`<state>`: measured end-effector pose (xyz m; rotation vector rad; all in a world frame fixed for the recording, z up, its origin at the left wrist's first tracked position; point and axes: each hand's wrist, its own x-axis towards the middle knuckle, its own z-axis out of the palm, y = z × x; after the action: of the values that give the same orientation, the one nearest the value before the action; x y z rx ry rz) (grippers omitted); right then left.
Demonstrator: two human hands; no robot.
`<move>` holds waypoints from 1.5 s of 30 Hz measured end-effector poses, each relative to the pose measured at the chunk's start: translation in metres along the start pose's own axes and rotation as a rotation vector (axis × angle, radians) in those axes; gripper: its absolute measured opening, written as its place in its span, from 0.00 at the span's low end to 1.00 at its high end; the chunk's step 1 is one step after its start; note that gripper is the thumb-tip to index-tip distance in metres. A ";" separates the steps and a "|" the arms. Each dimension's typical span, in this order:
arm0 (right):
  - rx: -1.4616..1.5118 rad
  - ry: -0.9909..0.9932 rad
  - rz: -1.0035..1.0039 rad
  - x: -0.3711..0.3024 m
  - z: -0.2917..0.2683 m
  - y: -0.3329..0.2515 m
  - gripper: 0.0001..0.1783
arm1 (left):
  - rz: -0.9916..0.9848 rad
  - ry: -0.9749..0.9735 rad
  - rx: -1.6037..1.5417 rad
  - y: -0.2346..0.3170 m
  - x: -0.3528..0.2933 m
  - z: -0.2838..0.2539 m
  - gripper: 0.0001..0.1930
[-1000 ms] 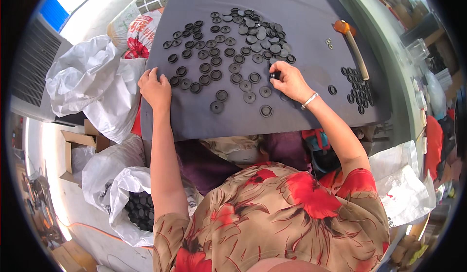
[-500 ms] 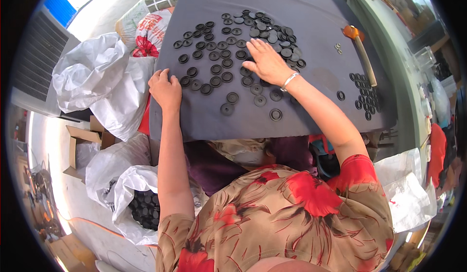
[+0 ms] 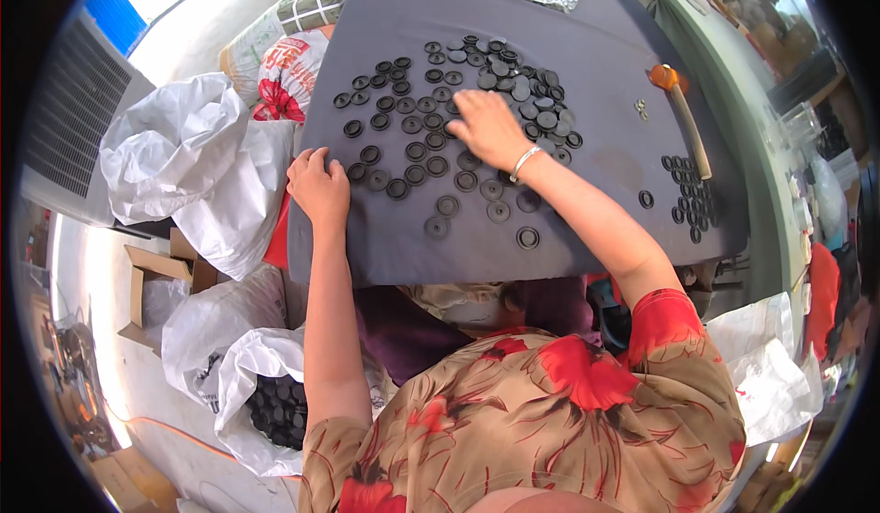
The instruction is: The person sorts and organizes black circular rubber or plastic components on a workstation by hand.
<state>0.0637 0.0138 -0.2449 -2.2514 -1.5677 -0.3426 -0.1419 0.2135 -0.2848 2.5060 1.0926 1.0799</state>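
Where hands rest, black rings (image 3: pixel 431 151) between — right hand (image 3: pixel 488 128), left hand (image 3: pixel 319 186)

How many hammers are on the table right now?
1. The hammer lies on the grey table to the right of the right hand, orange head away from the person. Others may be out of view.

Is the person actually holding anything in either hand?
Nothing is visibly held. The left hand rests flat on the dark board; the right hand lies palm-down over the black discs.

Round caps (image 3: pixel 431 137) spread across the table (image 3: pixel 596 229) middle; a hammer (image 3: pixel 686 119) and smaller cap cluster (image 3: pixel 692 201) lie near its right edge.
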 end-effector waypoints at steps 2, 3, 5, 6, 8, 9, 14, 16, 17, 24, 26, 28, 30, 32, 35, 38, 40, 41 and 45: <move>-0.197 0.107 0.062 0.008 -0.005 0.026 0.13 | 0.027 0.007 -0.038 0.005 0.001 0.001 0.14; -0.256 0.101 0.075 0.014 -0.004 0.040 0.11 | 0.028 0.011 -0.039 0.007 0.001 0.002 0.14; -0.343 0.024 0.135 0.025 -0.004 0.052 0.10 | 0.021 0.003 -0.042 0.008 0.000 0.002 0.13; -0.342 0.028 0.126 0.030 -0.004 0.055 0.10 | 0.017 0.012 -0.039 0.007 -0.001 0.001 0.13; -0.428 -0.260 0.147 0.037 -0.003 0.061 0.10 | -0.002 -0.005 -0.041 0.006 -0.002 0.002 0.13; -0.439 -0.243 0.093 0.037 -0.002 0.065 0.09 | -0.003 -0.008 -0.042 0.006 -0.002 0.001 0.13; -0.401 -0.120 -0.006 0.044 -0.004 0.071 0.08 | 0.002 0.001 -0.046 0.003 -0.001 0.001 0.13; 0.101 0.013 0.226 0.045 -0.010 0.066 0.10 | 0.002 -0.011 -0.054 0.005 0.000 0.002 0.13; 0.251 -0.004 0.237 0.049 -0.008 0.069 0.11 | 0.005 -0.007 -0.054 0.006 0.001 0.002 0.12; 0.154 -0.187 0.360 0.063 -0.009 0.074 0.09 | -0.004 -0.016 -0.041 0.005 0.001 0.001 0.12; 0.132 -0.146 0.352 0.077 -0.009 0.081 0.11 | -0.001 -0.012 -0.049 0.007 0.001 0.000 0.12; -0.027 -0.063 0.212 0.090 -0.005 0.087 0.12 | 0.005 -0.009 -0.058 0.009 0.000 -0.001 0.12; -0.067 -0.095 0.163 0.101 0.006 0.089 0.13 | 0.013 -0.003 -0.065 0.009 -0.001 -0.001 0.12; -0.167 -0.216 0.176 0.111 0.016 0.082 0.14 | 0.005 -0.001 -0.064 0.007 -0.002 -0.002 0.11; -0.256 -0.210 0.156 0.119 0.025 0.098 0.13 | 0.010 -0.005 -0.086 0.010 0.001 -0.001 0.11; -0.273 -0.215 0.107 0.120 0.027 0.101 0.12 | 0.001 -0.013 -0.085 0.010 0.001 -0.004 0.10; -0.270 -0.203 0.072 0.123 0.026 0.106 0.12 | -0.003 -0.015 -0.083 0.011 0.003 -0.005 0.10; -0.152 -0.080 0.078 0.126 0.027 0.109 0.12 | 0.004 -0.007 -0.059 0.010 0.004 -0.005 0.10; 0.259 -0.008 0.245 0.160 0.023 0.095 0.13 | 0.015 -0.001 -0.005 0.012 0.005 -0.007 0.10</move>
<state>0.2086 0.1298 -0.2165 -2.2075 -1.2396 -0.0582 -0.1382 0.2078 -0.2721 2.5150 1.0711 1.0834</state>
